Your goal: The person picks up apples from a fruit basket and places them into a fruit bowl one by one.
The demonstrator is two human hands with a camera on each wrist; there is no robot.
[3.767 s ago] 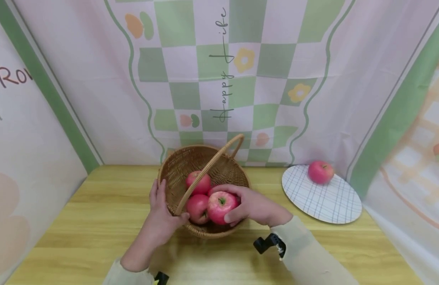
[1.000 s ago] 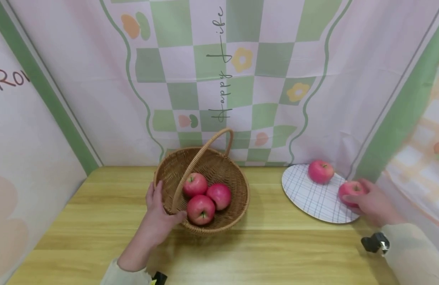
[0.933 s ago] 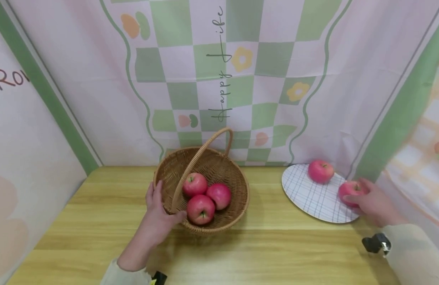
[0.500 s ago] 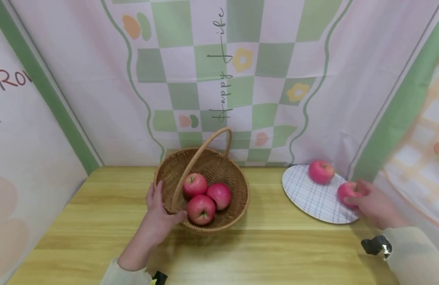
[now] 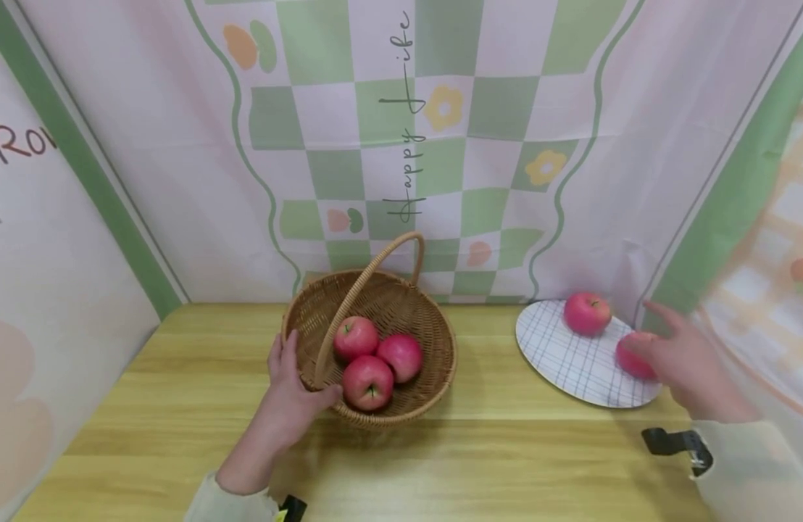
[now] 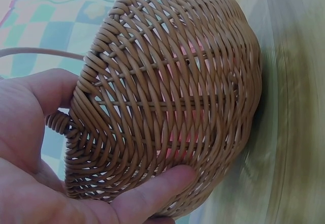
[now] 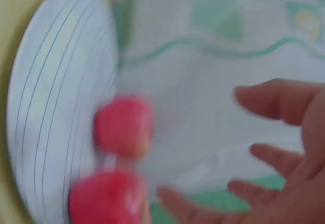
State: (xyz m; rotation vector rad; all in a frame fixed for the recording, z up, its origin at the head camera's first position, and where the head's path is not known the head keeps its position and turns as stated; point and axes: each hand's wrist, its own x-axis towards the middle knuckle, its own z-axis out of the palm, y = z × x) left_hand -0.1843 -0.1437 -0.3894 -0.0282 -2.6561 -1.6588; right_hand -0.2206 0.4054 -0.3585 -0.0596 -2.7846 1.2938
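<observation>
A brown wicker basket (image 5: pixel 434 319) with a raised handle holds three red apples (image 5: pixel 367 383). My left hand (image 5: pixel 290 406) grips its left rim; in the left wrist view the thumb and fingers of that hand (image 6: pixel 35 148) lie on either side of the woven wall (image 6: pixel 167 82). On the right, two apples rest on a white checked plate (image 5: pixel 558 362), one at the back (image 5: pixel 587 314) and one at the right edge (image 5: pixel 633 355). Beside the latter, my right hand (image 5: pixel 695 370) has its fingers spread; the right wrist view shows them (image 7: pixel 274 158) apart from both apples (image 7: pixel 109 198).
The basket and plate stand on a light wooden table (image 5: pixel 493 464). A patterned cloth (image 5: pixel 414 167) hangs right behind them, and more cloth closes off the left and right sides. Table surface lies between basket and plate.
An apple from the basket is now on the plate's right edge. My right hand has let go of it and spread its fingers. My left hand has stayed on the rim.
</observation>
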